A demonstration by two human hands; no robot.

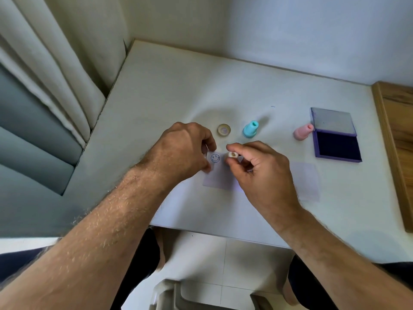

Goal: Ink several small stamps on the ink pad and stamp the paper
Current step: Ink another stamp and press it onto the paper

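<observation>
Holding a small cream stamp (pixel 233 155) pinched between thumb and fingertips, the right hand (pixel 263 173) hovers just beside a fresh smiley print (pixel 215 157) on the paper (pixel 218 177). Stamp axis tilted, face turned partly up. Left hand (pixel 183 151) pins the paper's near-left edge, fingers curled, nothing gripped. Ink pad (pixel 336 146) lies open, well to the right, so the right hand is nearer. Blue stamp (pixel 251 128) upright, pink stamp (pixel 302 132) lying beside the pad. Paper mostly hidden under the hands; contact between cream stamp and paper unclear.
</observation>
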